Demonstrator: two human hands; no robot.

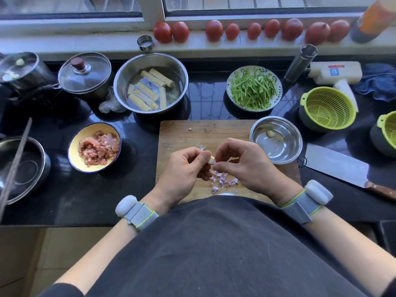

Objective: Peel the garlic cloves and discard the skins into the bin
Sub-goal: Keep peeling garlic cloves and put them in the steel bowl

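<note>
A smooth, pale, curved garlic clove (211,160) is sitting above the middle of the flat brown wooden cutting board (184,133). The left hand (184,168) is curling its grip around the clove. The right hand (242,161) is pinching it too, fingers bent. Thin, papery purple garlic skins (224,181) are lying on the board under both hands. A round shiny metal bowl (276,139) is resting at the board's right edge with another peeled clove (270,133) inside.

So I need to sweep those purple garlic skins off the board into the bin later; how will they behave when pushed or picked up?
The garlic skins look thin and curled, so probably very light and floppy. They lie as scattered small flakes on the cutting board, so likely to scatter rather than slide together.
</note>
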